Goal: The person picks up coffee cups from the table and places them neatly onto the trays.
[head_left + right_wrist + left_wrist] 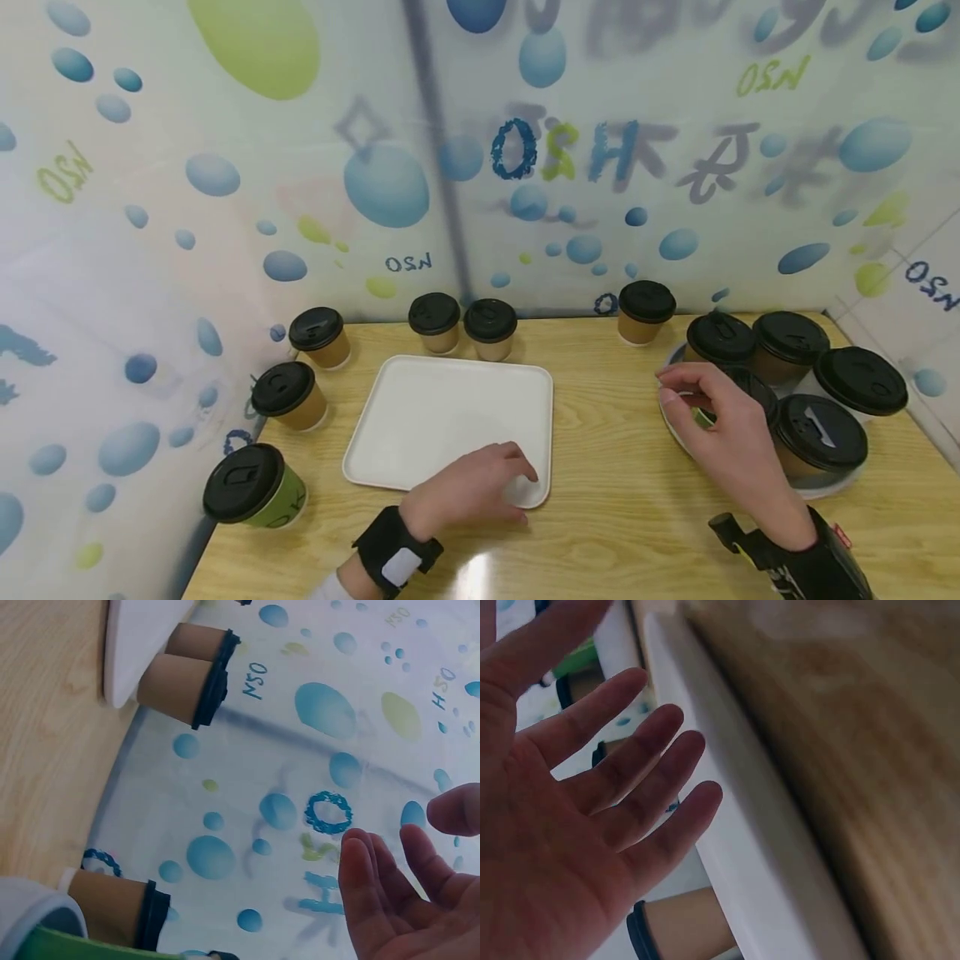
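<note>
An open lane of pale wood-grain surface (603,458) is running between the white rectangular tray (450,404) and the round pale plate (825,485). Two black-lidded brown paper cups (491,329) are blocking the tray's far side, three black-lidded paper cups (288,393) are lining its left, and five black-lidded cups (820,435) are crowding the plate.

Black wristbands (378,533), a seemingly whitish sleeve (330,588)

Enclosed at back and sides by a pale wall covering (270,142), printed with blue and green drops (386,187) and lettering (615,153), crossed by 1 dark upright stripe (433,125); furnished with a wood-grained desk (607,508), catching 1 bright patch of light (474,577) near the front
</note>
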A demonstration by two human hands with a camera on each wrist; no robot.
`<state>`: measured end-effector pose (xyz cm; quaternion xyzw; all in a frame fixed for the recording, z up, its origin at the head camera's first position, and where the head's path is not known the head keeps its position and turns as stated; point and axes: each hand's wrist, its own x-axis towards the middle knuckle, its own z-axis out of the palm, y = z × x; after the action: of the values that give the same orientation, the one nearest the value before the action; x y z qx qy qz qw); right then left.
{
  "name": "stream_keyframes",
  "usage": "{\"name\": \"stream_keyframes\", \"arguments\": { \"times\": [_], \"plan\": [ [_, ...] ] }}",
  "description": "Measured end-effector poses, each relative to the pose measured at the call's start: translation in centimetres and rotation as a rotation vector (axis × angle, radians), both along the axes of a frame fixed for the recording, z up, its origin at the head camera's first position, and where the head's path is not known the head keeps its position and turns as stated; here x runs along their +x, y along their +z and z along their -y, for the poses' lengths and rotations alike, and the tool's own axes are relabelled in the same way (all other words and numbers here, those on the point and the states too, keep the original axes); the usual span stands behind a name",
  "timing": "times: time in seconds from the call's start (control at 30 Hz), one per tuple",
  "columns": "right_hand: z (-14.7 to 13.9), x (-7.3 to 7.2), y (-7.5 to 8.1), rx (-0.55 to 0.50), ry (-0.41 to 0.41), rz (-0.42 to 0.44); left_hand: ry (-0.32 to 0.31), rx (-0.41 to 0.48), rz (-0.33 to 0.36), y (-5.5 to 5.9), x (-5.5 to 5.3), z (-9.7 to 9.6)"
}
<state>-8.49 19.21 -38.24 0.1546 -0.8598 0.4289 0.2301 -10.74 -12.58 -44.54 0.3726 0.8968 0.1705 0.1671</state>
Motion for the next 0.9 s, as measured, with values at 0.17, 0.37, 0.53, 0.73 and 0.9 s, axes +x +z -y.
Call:
{"name": "stream_keyframes", "arguments": {
  "times": [0.17,0.37,0.53,0.73,0.9],
  "plan": [
    [0.2,-0.7,-0.8,-0.003,0.003,0.048,-0.148,-0.021,-0.188,-0.9,0.5,-0.5],
    [0.4,-1.3,-1.7,-0.008,0.020,0.081,-0.272,-0.009,-0.354,-1.5,0.4,-1.3],
    [0.5,-1.8,-2.4,-0.002,0.017,0.083,-0.274,0.014,-0.393,-1.7,0.5,-2.0],
    [0.6,-2.0,-2.8,-0.009,0.022,0.092,-0.224,0.017,-0.418,-2.1,0.8,-3.0],
    [0.7,-2.1,-2.8,-0.003,0.006,0.106,-0.201,-0.032,-0.462,-2.3,1.0,-4.2]
  ]
}}
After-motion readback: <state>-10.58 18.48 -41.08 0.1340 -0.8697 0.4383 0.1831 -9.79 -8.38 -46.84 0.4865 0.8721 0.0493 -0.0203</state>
